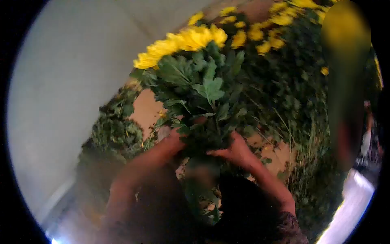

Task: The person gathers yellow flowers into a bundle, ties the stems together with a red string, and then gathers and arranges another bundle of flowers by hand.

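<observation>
2 bare hands at a leafy bunch point(203, 77), yellow flowers at its top. The right hand point(239, 152) is clamped on its lower leaves; the left hand point(172, 140) touches it, fingers buried, so its closure cannot be told. A flower heap point(280, 77) crowds the right; leaf litter point(115, 134) lies left. Room looks widest toward the grey wall point(73, 61). Stems could snag in the heap if swung right; petals could bruise against the wall; a tight squeeze could snap leaves.
</observation>
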The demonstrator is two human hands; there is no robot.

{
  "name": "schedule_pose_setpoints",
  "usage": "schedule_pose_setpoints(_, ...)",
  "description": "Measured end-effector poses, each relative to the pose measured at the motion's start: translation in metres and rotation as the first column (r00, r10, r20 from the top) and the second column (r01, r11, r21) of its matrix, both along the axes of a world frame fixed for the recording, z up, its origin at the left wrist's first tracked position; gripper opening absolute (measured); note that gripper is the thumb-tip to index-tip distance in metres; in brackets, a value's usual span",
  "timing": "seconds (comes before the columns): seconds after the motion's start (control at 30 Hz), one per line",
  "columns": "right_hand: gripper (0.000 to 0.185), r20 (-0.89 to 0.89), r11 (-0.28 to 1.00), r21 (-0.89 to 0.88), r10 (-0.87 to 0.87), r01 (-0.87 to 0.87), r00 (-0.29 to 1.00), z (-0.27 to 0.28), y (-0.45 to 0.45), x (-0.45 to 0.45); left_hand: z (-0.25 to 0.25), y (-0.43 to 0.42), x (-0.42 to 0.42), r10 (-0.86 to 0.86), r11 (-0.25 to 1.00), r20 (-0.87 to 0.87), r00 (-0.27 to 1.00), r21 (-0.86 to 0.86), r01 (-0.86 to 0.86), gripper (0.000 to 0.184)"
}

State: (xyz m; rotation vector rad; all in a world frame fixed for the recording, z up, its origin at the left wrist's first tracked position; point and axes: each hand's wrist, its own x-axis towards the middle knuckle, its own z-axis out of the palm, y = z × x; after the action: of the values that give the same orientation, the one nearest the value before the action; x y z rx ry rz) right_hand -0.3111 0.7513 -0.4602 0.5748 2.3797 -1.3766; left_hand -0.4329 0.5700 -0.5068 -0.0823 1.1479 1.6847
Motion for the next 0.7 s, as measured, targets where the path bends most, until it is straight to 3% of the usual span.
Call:
schedule_pose_setpoints(0.03,0.074,0.070,0.999,0.020,0.024,-0.026,0.997,0.017,0.006,0.003,0.023,0.015,-0.008,-0.046,0.999,-0.106,0.993,-0.008,0.045,0.048)
schedule_pose_setpoints(0.1,0.071,-0.049,0.999,-0.002,-0.037,0.037,0.998,0.103,0.034,-0.019,0.081,0.050,-0.021,-0.131,0.991,-0.376,0.918,-0.018,0.133,0.049)
schedule_pose_setpoints(0.13,0.065,-0.258,0.991,0.009,-0.130,0.136,0.957,0.130,0.043,-0.016,0.114,0.068,-0.024,-0.160,0.984,-0.520,0.839,-0.021,0.174,0.049)
schedule_pose_setpoints(0.17,0.065,-0.296,0.982,0.040,-0.163,0.183,0.941,0.161,0.049,-0.010,0.153,0.081,-0.023,-0.177,0.976,-0.650,0.739,-0.019,0.218,0.050)
schedule_pose_setpoints(0.23,0.057,-0.531,0.953,0.147,-0.151,0.265,0.834,0.221,0.062,0.001,0.236,0.107,-0.018,-0.150,0.963,-0.864,0.481,-0.017,0.269,0.051)
schedule_pose_setpoints(0.3,0.054,-0.649,0.889,0.233,-0.159,0.394,0.744,0.274,0.056,0.023,0.325,0.119,0.001,-0.076,0.953,-0.973,0.219,-0.006,0.304,0.051)
schedule_pose_setpoints(0.37,0.051,-0.765,0.804,0.276,-0.147,0.526,0.627,0.310,0.037,0.040,0.410,0.120,0.030,0.002,0.941,-1.000,-0.026,-0.007,0.339,0.052)
schedule_pose_setpoints(0.43,0.047,-0.906,0.883,-0.061,-0.244,0.465,0.345,0.335,0.017,0.045,0.488,0.110,0.072,0.063,0.925,-0.973,-0.224,-0.027,0.378,0.053)
schedule_pose_setpoints(0.5,0.043,-0.903,0.917,-0.202,-0.310,0.345,0.296,0.359,-0.026,0.061,0.543,0.094,0.114,0.056,0.910,-0.930,-0.363,-0.102,0.402,0.054)
schedule_pose_setpoints(0.57,0.045,-0.918,0.859,-0.277,-0.369,0.431,0.144,0.358,-0.077,0.071,0.570,0.080,0.154,-0.029,0.882,-0.895,-0.445,-0.232,0.410,0.055)
schedule_pose_setpoints(0.63,0.049,-0.841,0.804,-0.420,-0.519,0.422,0.152,0.338,-0.129,0.085,0.565,0.075,0.178,-0.232,0.806,-0.858,-0.459,-0.433,0.403,0.056)
schedule_pose_setpoints(0.67,0.052,-0.970,0.776,-0.104,-0.216,0.622,0.108,0.310,-0.147,0.091,0.552,0.078,0.182,-0.381,0.729,-0.811,-0.444,-0.558,0.395,0.062)
schedule_pose_setpoints(0.7,0.053,-0.989,0.704,0.045,-0.070,0.709,0.132,0.297,-0.159,0.103,0.532,0.074,0.184,-0.402,0.703,-0.793,-0.458,-0.588,0.401,0.062)
